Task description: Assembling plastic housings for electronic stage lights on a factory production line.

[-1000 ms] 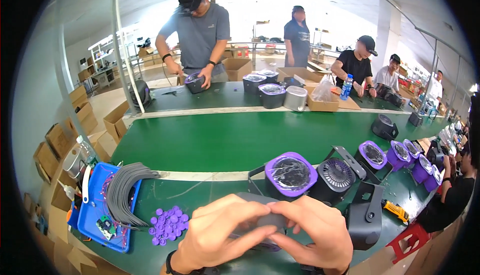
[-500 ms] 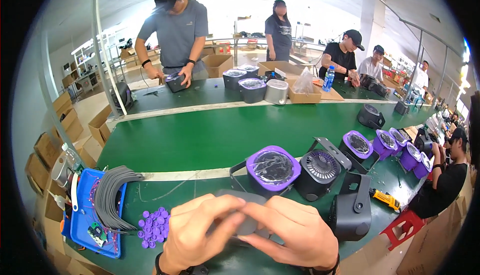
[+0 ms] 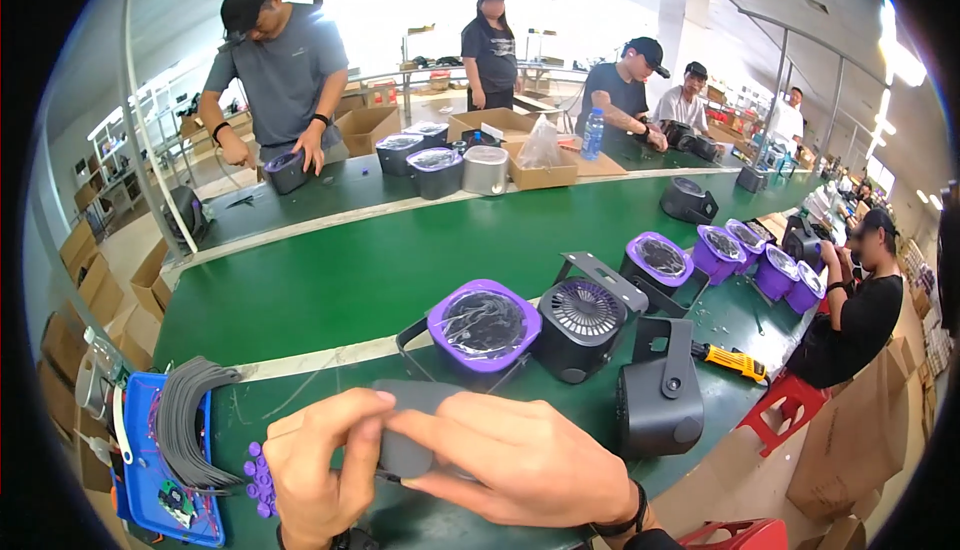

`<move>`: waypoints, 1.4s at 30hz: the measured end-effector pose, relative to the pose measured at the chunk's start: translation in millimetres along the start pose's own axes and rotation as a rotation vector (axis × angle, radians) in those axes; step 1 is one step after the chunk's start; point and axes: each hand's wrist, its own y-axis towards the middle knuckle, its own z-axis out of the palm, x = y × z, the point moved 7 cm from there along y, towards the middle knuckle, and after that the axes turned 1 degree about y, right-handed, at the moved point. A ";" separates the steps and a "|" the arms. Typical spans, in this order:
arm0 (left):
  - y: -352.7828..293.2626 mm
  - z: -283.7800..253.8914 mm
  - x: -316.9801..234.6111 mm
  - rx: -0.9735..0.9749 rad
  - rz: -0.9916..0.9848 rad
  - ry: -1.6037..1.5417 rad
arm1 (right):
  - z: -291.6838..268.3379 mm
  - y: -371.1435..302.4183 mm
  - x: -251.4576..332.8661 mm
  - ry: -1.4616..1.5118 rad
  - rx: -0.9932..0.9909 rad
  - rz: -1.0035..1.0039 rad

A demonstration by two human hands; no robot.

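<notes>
Right in front of me both hands are closed around a dark grey, smooth, rounded housing [image 3: 405, 455], much of it hidden behind my fingers. My left hand [image 3: 325, 460] pinches at its left side with thumb and fingertips. My right hand [image 3: 525, 460] lies across its right part, fingers pressed together and pointing left. Just beyond stands a fan with a purple rim [image 3: 484, 327] and film over its face. A black fan with an open grille [image 3: 582, 315] is beside it. Small purple caps [image 3: 260, 480] lie left of my left hand, which partly covers them.
A blue tray [image 3: 140, 470] at the left holds a bundle of grey strips [image 3: 190, 425] and a green circuit board [image 3: 178, 500]. At the right are a black fan on a bracket [image 3: 660, 405] and a yellow tool [image 3: 735, 360]. Co-workers stand across the green bench [image 3: 330, 280].
The view has swung right, so the bench and its things sit further left. Both hands still grip the grey housing, and more of its flat face shows between them.
</notes>
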 end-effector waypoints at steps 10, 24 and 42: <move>-0.7 4.3 -7.6 -0.051 0.270 0.196 | -3.9 -3.6 -0.1 -0.002 0.001 0.005; 3.9 4.0 -17.6 0.051 0.120 -0.047 | -8.8 -4.0 2.3 -0.033 -0.125 -0.062; -14.4 -0.4 5.7 -0.058 0.085 -0.045 | 2.2 -8.2 0.2 0.076 -0.113 -0.086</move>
